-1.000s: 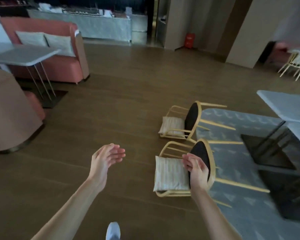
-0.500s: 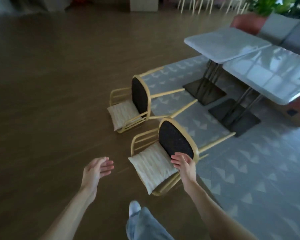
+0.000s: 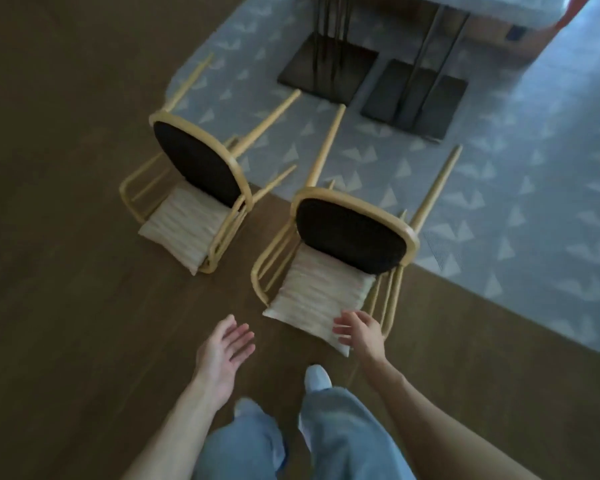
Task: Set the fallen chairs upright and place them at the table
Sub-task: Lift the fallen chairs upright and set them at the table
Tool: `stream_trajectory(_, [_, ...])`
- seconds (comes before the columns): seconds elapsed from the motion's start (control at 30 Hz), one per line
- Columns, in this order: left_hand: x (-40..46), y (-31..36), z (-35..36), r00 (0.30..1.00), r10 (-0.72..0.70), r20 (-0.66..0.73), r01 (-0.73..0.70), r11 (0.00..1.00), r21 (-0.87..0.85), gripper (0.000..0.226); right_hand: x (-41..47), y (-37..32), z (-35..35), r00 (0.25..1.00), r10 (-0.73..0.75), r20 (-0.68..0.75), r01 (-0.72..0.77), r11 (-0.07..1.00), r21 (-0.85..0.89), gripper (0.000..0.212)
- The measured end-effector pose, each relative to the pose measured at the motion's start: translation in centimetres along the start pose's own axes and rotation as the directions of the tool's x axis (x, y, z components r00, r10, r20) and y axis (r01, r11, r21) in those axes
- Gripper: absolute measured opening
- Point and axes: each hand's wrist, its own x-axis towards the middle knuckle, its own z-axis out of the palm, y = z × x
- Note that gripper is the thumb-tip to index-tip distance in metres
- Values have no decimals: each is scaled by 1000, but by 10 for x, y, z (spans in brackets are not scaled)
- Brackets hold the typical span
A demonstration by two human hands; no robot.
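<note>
Two yellow-framed chairs lie tipped onto their backs on the wood floor, legs pointing toward the table. The near chair has a black seat and a cream back cushion; the far chair lies to its left. My right hand hovers at the cushion's lower right corner, fingers spread, holding nothing. Left of it, my left hand hangs open above the floor, palm up. Only the table's edge shows at the top.
Two black table bases stand on a grey patterned carpet beyond the chairs. My legs in blue jeans and a white shoe are below. Brown wood floor stretches to the left.
I have stepped round behind the chairs, so the view now looks down along them toward the table. My right hand has come off the black seat and is down by the cushion's corner.
</note>
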Motion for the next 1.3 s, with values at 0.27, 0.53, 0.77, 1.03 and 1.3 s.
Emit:
stream_trajectory(0.27, [164,-67,36,921,-371,117,334,909,250,40,72,113,44,936,296,-192,-231,926,300,21])
stream_trajectory(0.53, [357,-171,11,892,-447,63,408,858,311,81,219,277,134,891,446,-83,-336,773,539,23])
stream_trajectory(0.77, [478,-232,2,906,-400,140,310,850,427,90,313,365,166,902,429,-51,-302,710,636,59])
stream_trajectory(1.03, [569,-290,-10,911,-353,213,253,887,387,73,405,431,141,947,318,-37,-203,686,699,104])
stream_trajectory(1.3, [628,-318,-11,868,-225,442,122,961,249,83,453,470,124,962,265,-58,-111,579,807,90])
